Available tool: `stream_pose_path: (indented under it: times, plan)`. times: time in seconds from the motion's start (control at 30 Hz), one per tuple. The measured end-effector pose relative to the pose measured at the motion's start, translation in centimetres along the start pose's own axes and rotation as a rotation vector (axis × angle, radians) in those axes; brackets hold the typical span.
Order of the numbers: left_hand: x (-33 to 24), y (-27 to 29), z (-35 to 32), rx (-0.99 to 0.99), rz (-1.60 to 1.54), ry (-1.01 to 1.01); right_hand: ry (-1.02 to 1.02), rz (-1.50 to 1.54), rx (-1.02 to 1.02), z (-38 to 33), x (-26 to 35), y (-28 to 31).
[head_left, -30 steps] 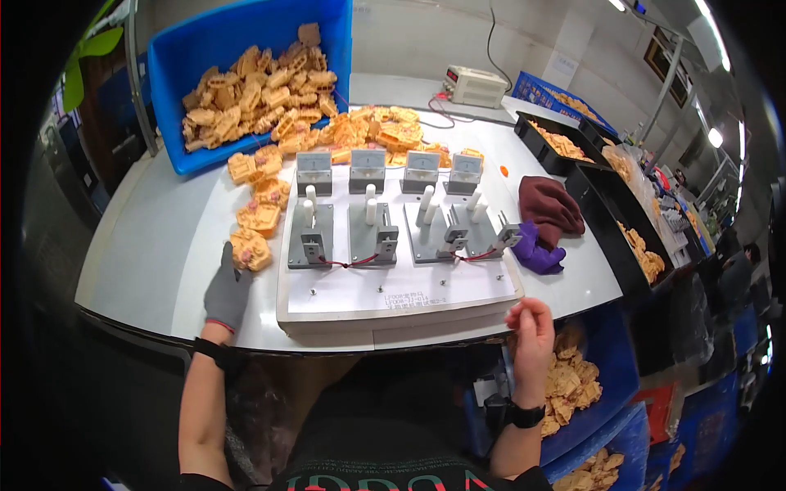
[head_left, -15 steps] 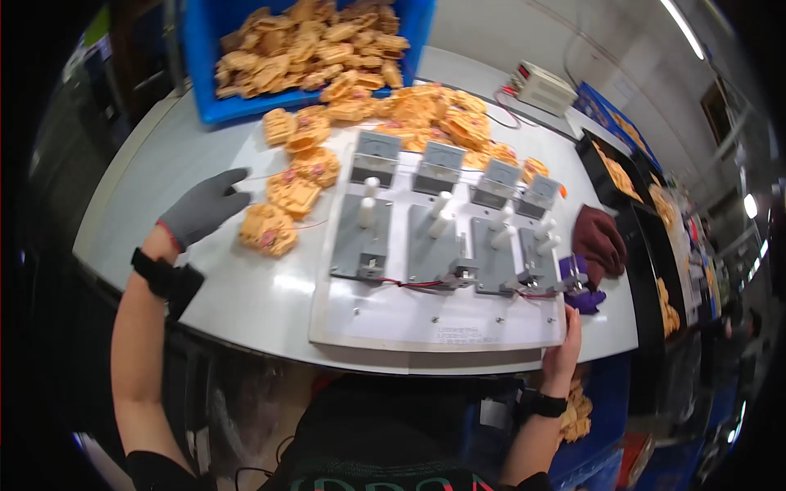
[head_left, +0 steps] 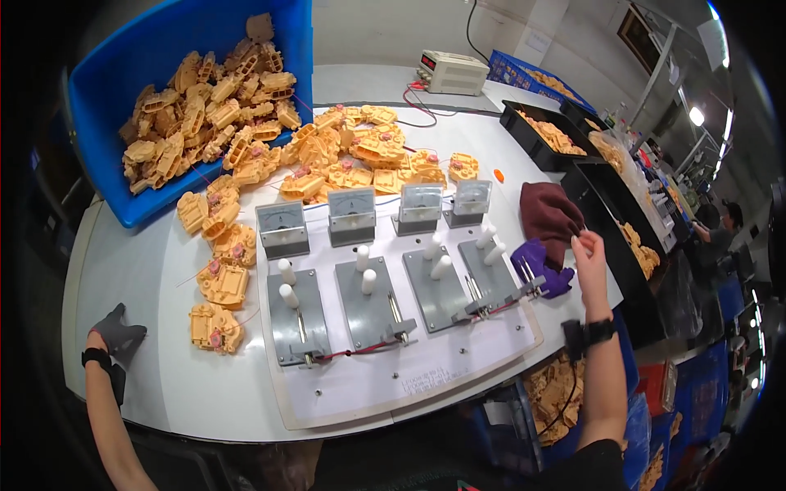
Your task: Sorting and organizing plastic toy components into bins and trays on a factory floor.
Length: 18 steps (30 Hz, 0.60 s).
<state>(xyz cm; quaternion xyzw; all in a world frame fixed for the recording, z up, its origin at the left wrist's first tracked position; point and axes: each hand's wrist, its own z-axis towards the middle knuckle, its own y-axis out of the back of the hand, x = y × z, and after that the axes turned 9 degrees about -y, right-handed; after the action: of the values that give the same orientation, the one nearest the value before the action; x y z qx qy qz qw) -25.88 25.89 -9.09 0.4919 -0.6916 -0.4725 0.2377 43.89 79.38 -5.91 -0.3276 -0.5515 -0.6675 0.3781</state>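
Note:
My left hand, in a grey glove, is over the left side of the white table with its fingers apart and nothing in them. The bare right hand has its fingertips pinched at the right edge of a maroon cloth. A crumpled purple cloth lies just below it. Between the hands sits a white test board with several grey plates, white pegs and panel meters. Yellow plastic housings with thin wires form a curved line, one housing lying nearest the left glove.
A blue bin heaped with yellow housings stands tilted at the back left. The power supply sits at the back with red leads. Black trays of parts line the right side. Another person is far right.
My right hand has left the board's lower right corner and moved up to the maroon cloth. My left hand has drawn back from the housings toward the table's left edge. The view has shifted.

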Motion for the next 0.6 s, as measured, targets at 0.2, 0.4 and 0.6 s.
stream_pose_path:
  times: [0.2, 0.4, 0.6]
  plan:
    - [-5.7, 1.5, -2.1, 0.133, 0.025, 0.001, -0.071, -0.572, -0.046, 11.5, -1.6, -2.9]
    - [-5.5, 2.9, -3.8, 0.153, 0.100, -0.041, 0.061, -0.923, 0.108, 14.5, -7.6, -6.9]
    - [-8.4, 5.9, -1.8, 0.175, -0.188, 0.132, 0.180, -0.677, 0.142, 15.1, -12.5, -3.4]
